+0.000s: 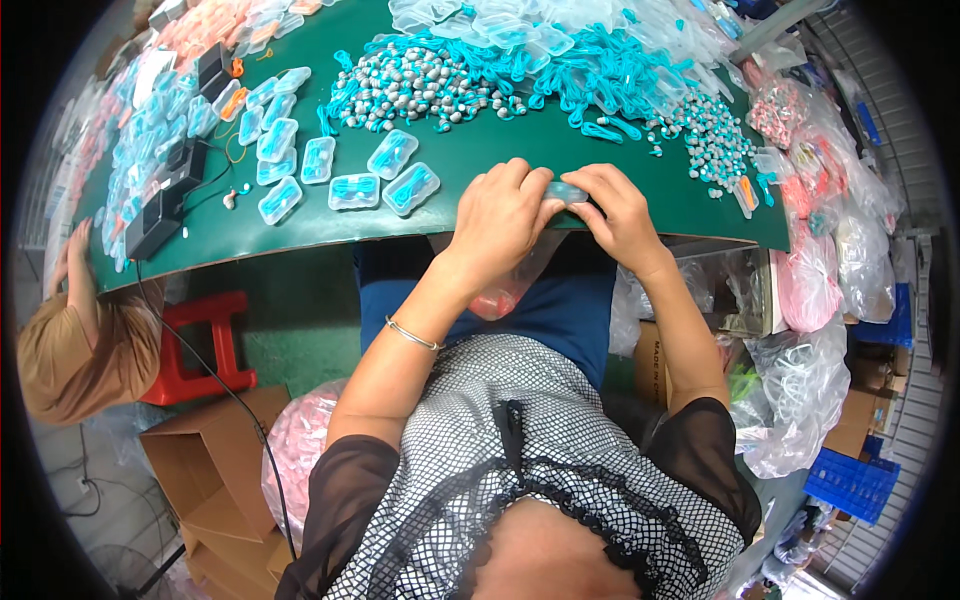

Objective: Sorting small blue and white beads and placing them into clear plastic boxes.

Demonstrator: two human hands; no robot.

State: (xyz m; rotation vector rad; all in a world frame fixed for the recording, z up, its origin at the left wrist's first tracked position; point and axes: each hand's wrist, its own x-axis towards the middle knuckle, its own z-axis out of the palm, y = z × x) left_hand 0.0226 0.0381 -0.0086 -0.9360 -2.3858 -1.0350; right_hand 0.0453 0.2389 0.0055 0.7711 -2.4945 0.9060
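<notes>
My left hand [497,215] and my right hand [620,215] meet at the near edge of the green table [470,160]. Together they pinch a small clear plastic case [567,192] with something teal inside; fingers cover most of it. Just left of my hands lie several closed clear cases holding teal corded earplugs [410,188]. Beyond my hands spreads a heap of grey earplugs on teal cords [420,85], and a second teal heap [610,75] lies to the right.
Empty clear cases [480,25] pile at the table's far edge. Another person's arm and tan sleeve [75,330] are at the left, by a red stool [195,345]. Cardboard boxes [205,455] sit below left. Plastic bags [800,390] of parts crowd the right.
</notes>
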